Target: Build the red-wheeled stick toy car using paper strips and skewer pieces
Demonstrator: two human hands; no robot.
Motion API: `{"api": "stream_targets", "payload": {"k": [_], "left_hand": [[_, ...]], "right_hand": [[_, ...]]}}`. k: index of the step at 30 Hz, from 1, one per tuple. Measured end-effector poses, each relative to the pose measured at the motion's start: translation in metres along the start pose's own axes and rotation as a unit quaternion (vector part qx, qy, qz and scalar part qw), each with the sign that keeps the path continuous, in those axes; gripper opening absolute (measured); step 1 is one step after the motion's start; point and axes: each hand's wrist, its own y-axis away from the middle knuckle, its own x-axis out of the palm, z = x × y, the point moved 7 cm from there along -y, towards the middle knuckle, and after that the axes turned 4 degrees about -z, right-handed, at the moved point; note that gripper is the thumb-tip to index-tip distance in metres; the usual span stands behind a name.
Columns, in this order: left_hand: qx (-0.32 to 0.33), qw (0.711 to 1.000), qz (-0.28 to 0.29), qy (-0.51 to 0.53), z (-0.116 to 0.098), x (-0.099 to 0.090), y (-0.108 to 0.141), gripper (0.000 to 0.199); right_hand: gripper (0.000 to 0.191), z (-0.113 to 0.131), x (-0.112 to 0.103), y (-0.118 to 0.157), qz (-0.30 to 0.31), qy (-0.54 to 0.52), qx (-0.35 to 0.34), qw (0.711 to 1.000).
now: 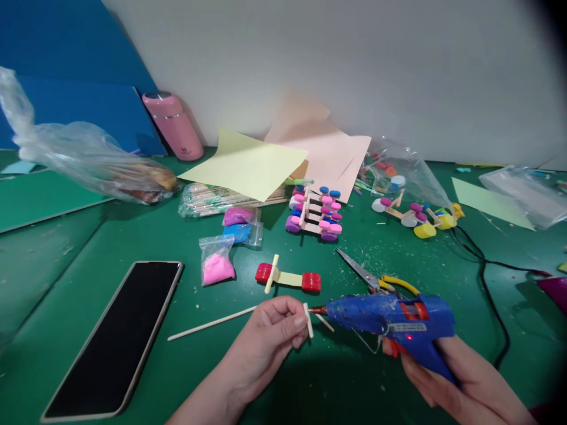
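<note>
Between thumb and fingers, my left hand [275, 332] pinches a small cream stick piece [310, 327]. Wrapped around the handle of a blue glue gun [376, 314] is my right hand [463, 381]; its fingers lie by the orange trigger. The gun's brown nozzle meets or nearly meets the stick piece's upper end; I cannot tell if they touch. Just beyond, a cream strip with red ends [290, 278] has a short stick across it. A thin wooden stick [208, 326] passes behind my left hand. Scissors with yellow handles [361, 268] lie partly hidden behind the gun.
A phone [113, 342] lies at left. Bagged pink clay [218, 271] and small colourful stick models [315, 213] sit further back. Behind them are yellow paper [248, 165], bundled sticks [208, 200] and a pink bottle [175, 127]. A black cord [484, 295] runs along the right.
</note>
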Motion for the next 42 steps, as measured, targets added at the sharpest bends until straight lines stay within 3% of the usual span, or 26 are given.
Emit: {"api": "stream_targets", "payload": {"k": [5, 12, 21, 34, 42], "left_hand": [[-0.002, 1.000, -0.002, -0.005, 0.000, 0.000, 0.001, 0.013], [0.001, 1.000, 0.008, -0.012, 0.001, 0.001, 0.000, 0.014], [-0.004, 1.000, -0.004, -0.007, 0.001, -0.001, 0.002, 0.013], [0.004, 1.000, 0.008, -0.001, 0.000, 0.000, -0.001, 0.011], [0.002, 1.000, 0.004, -0.006, 0.000, -0.001, -0.002, 0.011]], "right_hand": [[0.039, -0.003, -0.001, 0.003, -0.009, -0.015, 0.030, 0.999], [0.031, 0.018, 0.001, -0.002, -0.031, -0.012, 0.045, 0.998], [0.035, -0.012, 0.001, 0.003, 0.030, -0.017, 0.040, 0.999], [0.036, -0.013, -0.004, 0.006, -0.012, -0.025, 0.051, 0.998], [0.042, -0.041, -0.001, 0.017, -0.023, -0.123, 0.122, 0.985]]}}
